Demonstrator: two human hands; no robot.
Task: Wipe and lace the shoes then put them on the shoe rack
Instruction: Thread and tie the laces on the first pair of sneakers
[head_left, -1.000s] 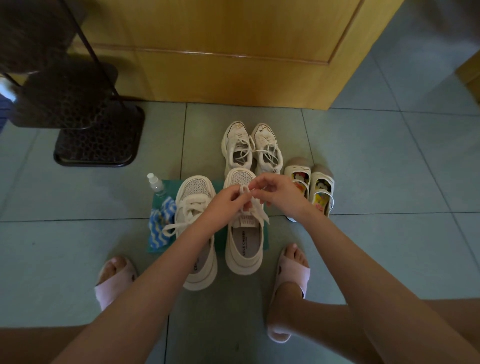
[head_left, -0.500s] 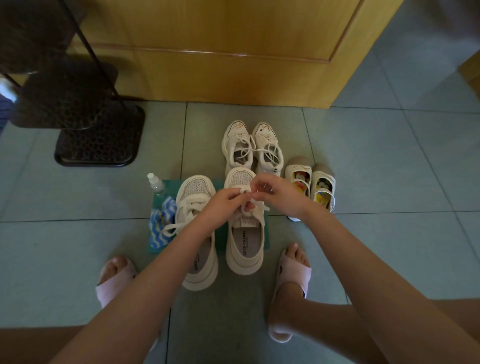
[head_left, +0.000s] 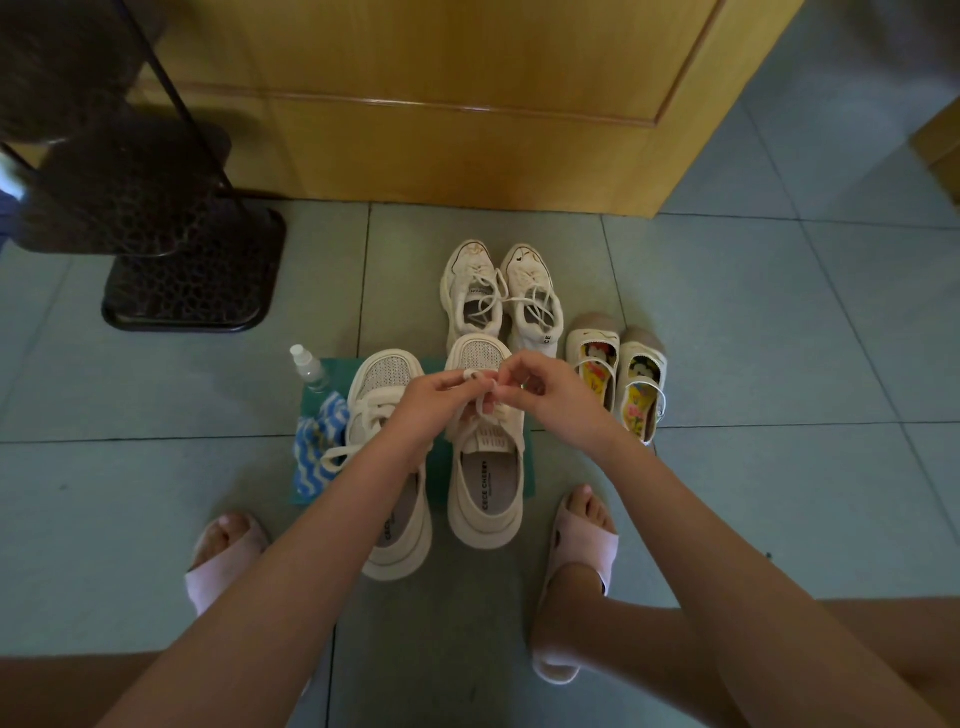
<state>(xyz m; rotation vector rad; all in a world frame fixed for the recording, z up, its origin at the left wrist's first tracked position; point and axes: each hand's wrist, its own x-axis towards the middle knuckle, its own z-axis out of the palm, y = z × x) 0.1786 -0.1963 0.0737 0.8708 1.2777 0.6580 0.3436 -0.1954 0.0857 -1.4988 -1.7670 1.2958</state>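
— Both are pinching the lace (head_left: 480, 375): left hand (head_left: 434, 402), right hand (head_left: 553, 400), over the sneaker (head_left: 485, 483) sitting on the green mat (head_left: 529, 470).
— Soft, floppy, light; I'm guessing pinching near the eyelets is holding best. That spare pair (head_left: 472, 291) is waiting at twelve o'clock.

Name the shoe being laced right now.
The beige mesh sneaker on the green mat's right side: the left hand and right hand pinch its lace; no other shoe's lace is held.

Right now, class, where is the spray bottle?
In the head view, the spray bottle stands left of centre, at the green mat's far-left corner, beyond the striped cloth.
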